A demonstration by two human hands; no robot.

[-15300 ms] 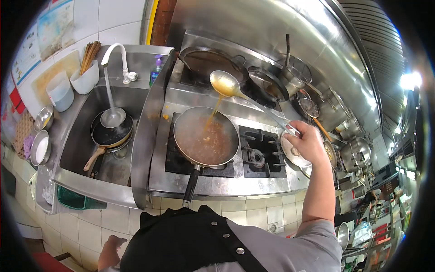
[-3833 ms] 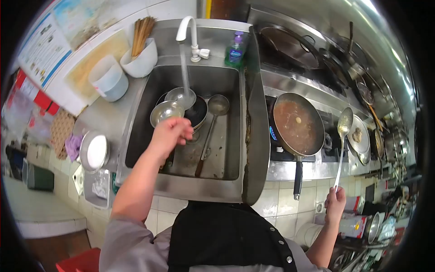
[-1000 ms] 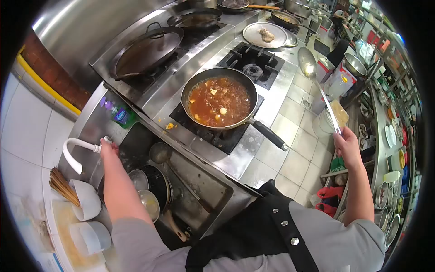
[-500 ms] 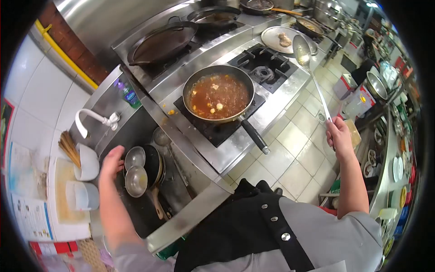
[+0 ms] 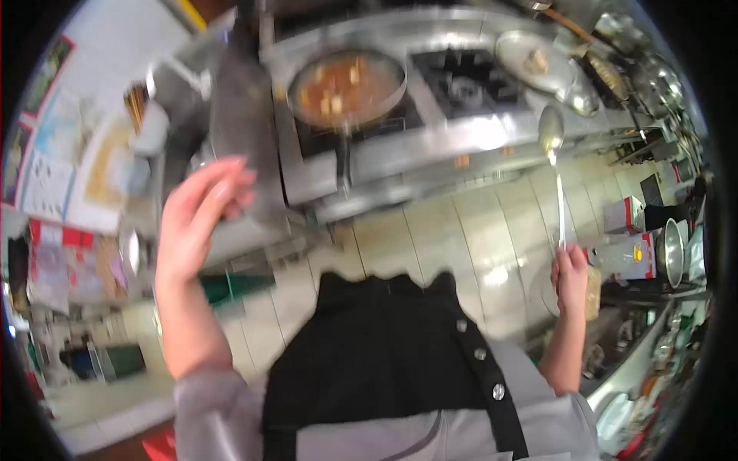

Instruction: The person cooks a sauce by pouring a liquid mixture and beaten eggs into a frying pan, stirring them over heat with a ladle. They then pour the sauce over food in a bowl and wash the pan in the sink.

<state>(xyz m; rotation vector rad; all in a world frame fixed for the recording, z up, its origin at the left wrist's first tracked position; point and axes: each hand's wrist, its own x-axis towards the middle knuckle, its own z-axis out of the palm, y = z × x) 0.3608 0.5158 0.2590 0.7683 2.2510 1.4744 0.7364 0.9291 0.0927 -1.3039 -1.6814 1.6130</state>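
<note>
Tiled kitchen floor [image 5: 430, 242], steel stove [image 5: 488, 137]; ladle [image 5: 551, 134] and pan [image 5: 344, 157].
Ladle: handle gripped in closed right hand [image 5: 570, 278], bowl near stove front. Left hand [image 5: 198, 215]: half open, empty. Pan: on stove, holding reddish sauce [image 5: 342, 84].

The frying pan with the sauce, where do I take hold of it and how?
Probably best by the black handle, closing around its length from your own side: it juts from the frying pan toward you, away from the sauce. The left hand seems the likelier choice, as it looks free while the right hand holds the ladle.
</note>
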